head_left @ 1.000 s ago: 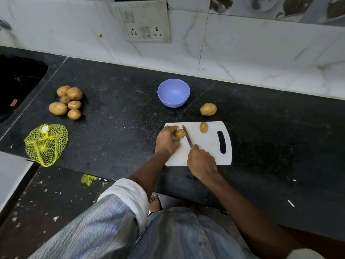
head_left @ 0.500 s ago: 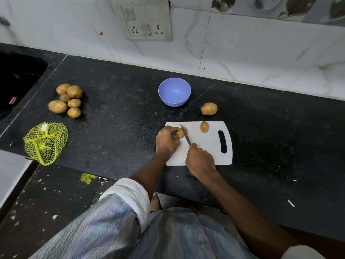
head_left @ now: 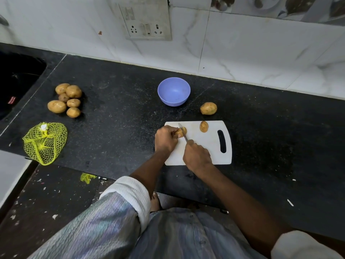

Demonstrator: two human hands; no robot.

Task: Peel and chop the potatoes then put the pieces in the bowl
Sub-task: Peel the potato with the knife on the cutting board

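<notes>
At the centre of the frame, a white cutting board [head_left: 209, 146] lies on the black bench [head_left: 115, 128], its handle slot toward the right. The left hand [head_left: 165, 140] rests on the board's upper-left corner, its grip curled round a potato piece [head_left: 182, 131] and pinning it down. The right hand [head_left: 197, 157] sits just below and right of it, its grip clenched round the handle of a knife [head_left: 183, 133]; the blade slants up and left across the held piece, touching it. Whether the edge has gone through cannot be told. A second potato piece [head_left: 203, 126] lies apart near the board's upper edge, skin still on. Just above the board's upper-right corner a whole potato [head_left: 208, 108] sits on the bench. The blue bowl [head_left: 174, 91] stands above the board, toward the tiled wall, with nothing visible inside.

In the left of the frame a heap of potatoes [head_left: 67, 100] lies on the bench, and below it a yellow net bag [head_left: 44, 143] near the bench edge. A socket plate [head_left: 145, 19] is fixed to the wall at the upper centre. A dark sink [head_left: 16, 81] occupies the far left.
</notes>
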